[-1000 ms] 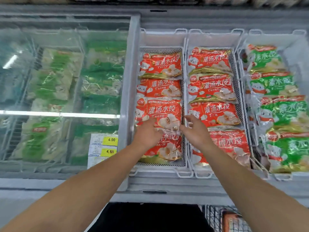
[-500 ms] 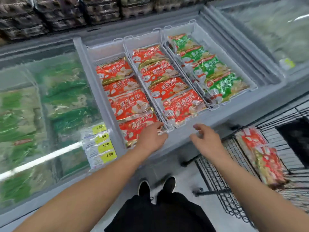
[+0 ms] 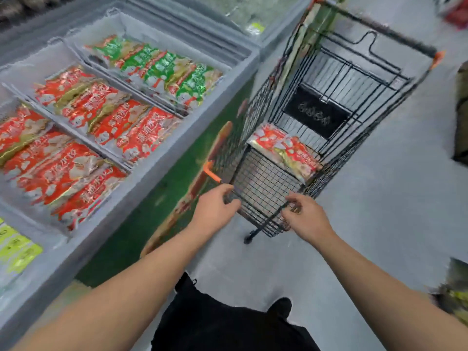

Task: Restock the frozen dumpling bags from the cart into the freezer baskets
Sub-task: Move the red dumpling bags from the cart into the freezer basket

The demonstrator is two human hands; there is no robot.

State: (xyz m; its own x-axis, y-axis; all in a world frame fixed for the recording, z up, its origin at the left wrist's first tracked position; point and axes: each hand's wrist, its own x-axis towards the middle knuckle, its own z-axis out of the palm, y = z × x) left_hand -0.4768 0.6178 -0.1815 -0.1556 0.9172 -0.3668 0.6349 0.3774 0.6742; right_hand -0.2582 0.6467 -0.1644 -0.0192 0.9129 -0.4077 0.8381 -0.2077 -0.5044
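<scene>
Two red dumpling bags (image 3: 286,152) lie overlapping on the mesh floor of the black wire cart (image 3: 336,79), to the right of the freezer. My left hand (image 3: 215,211) is at the near left corner of the cart's rim and my right hand (image 3: 307,219) at the near right corner. The fingers of both hands are loosely curled and neither holds a bag. Red dumpling bags (image 3: 65,171) fill the nearest freezer basket, and more red bags (image 3: 111,117) fill the middle basket. Green bags (image 3: 162,69) fill the far basket. The picture is motion-blurred.
The grey freezer rim (image 3: 162,173) and its green front panel (image 3: 152,219) run along the cart's left side. Yellow price tags (image 3: 17,252) sit at the lower left. Grey floor (image 3: 379,198) lies to the right of the cart. My dark clothing and a shoe (image 3: 281,305) are below.
My view has swung right from the freezer baskets to the cart. Both hands left the basket fronts and moved to the cart's near rim.
</scene>
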